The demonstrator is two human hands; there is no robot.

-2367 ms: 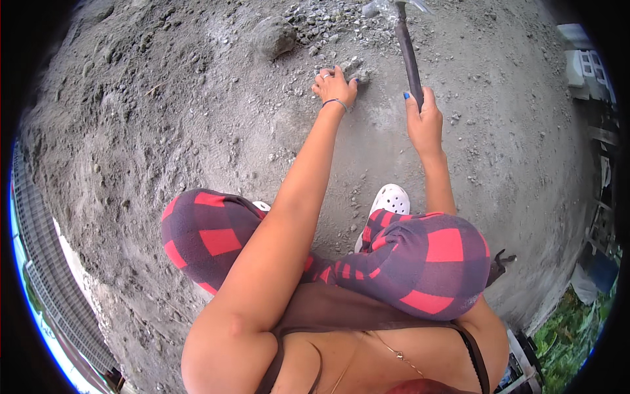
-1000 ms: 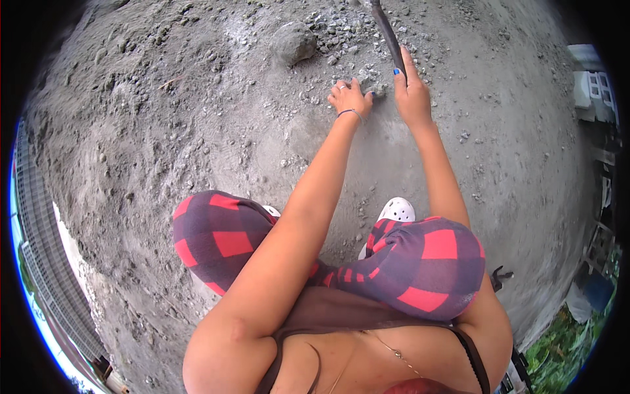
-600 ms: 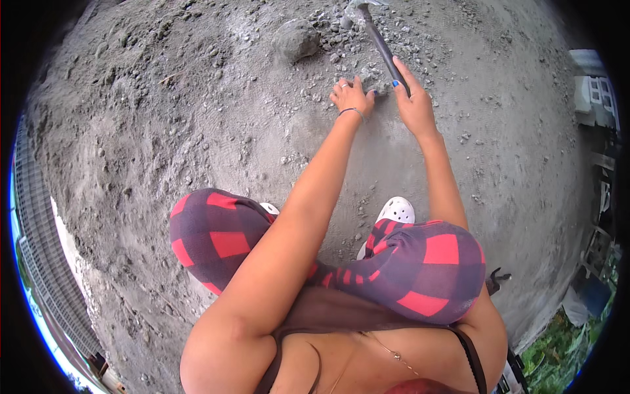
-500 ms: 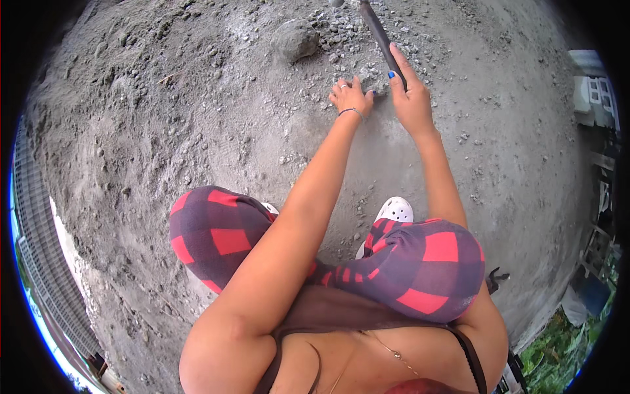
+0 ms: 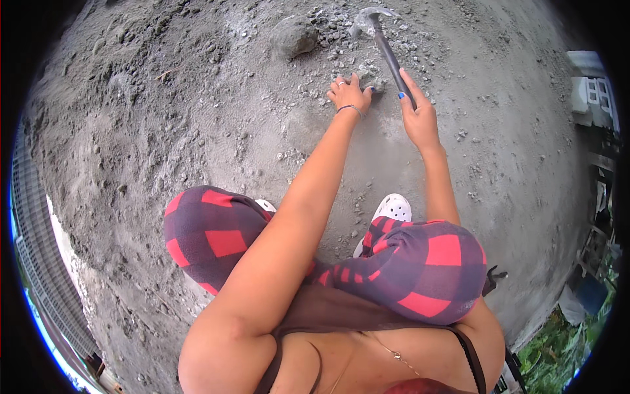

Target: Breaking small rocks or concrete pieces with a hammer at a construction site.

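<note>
Hammer (image 5: 392,62) juts fwd from R hand (image 5: 420,117) clasping its butt end, L hand (image 5: 350,97) spread nr stones (image 5: 378,84).

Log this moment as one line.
left hand: at grey rubble | right hand: holding claw hammer | nearby: large rock

On the ground (image 5: 499,144), a rock (image 5: 294,37) lies left of gravel (image 5: 333,31) and the hammer (image 5: 391,60); a block (image 5: 580,98) sits far right.

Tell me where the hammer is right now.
In the head view, the hammer is near the top, right of centre, its handle in the right hand and its head to the right of the big rock.
</note>
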